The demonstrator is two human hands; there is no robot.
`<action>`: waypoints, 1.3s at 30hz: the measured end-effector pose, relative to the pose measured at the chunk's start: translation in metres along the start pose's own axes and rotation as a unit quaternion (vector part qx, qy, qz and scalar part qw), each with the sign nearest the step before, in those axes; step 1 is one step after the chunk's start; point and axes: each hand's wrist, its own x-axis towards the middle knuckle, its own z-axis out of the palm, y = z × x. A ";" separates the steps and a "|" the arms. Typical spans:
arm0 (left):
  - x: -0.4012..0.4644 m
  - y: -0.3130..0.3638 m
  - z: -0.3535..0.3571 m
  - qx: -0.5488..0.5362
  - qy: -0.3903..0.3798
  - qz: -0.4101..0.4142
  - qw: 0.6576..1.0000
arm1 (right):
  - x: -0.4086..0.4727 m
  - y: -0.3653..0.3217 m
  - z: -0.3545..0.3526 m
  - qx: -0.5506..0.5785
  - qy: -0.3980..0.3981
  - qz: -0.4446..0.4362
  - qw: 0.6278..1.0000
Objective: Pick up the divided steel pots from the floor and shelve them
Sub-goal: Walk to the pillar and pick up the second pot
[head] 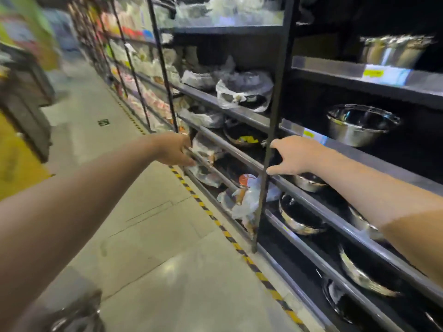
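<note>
A steel pot [79,315] stands blurred on the floor at the bottom left, beside my left arm. More steel pots [299,219] sit on the lower shelves, and a shiny steel bowl [359,124] rests higher on the right. Both arms reach toward the shelf unit. My left hand [176,149] is at the front rail [230,149] of a lower shelf, its fingertips hidden by blur. My right hand [296,155] has its fingers spread by the black upright post [273,116], thumb on the rail, holding nothing.
Bagged pans [244,92] fill the shelves left of the post. A yellow-black tape line [215,219] runs along the shelf base on the grey floor. The aisle stretches away on the left, past a dark and yellow display [24,121].
</note>
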 end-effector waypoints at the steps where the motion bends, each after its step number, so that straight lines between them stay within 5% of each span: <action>1: -0.013 -0.018 0.000 -0.001 0.003 -0.034 0.999 | 0.014 -0.016 -0.001 0.002 -0.002 -0.024 1.000; 8: -0.140 -0.101 0.028 -0.046 -0.002 -0.280 0.959 | 0.072 -0.131 -0.010 0.006 0.013 -0.210 0.978; 14: -0.270 -0.128 0.062 -0.047 -0.028 -0.412 0.910 | 0.068 -0.247 0.003 0.012 0.022 -0.323 0.946; 28: -0.488 -0.260 0.105 -0.098 0.005 -0.507 0.857 | 0.061 -0.502 -0.025 -0.008 0.031 -0.416 0.909; 39: -0.472 -0.401 0.132 -0.138 0.001 -0.478 0.867 | 0.130 -0.633 -0.009 0.005 0.034 -0.454 0.890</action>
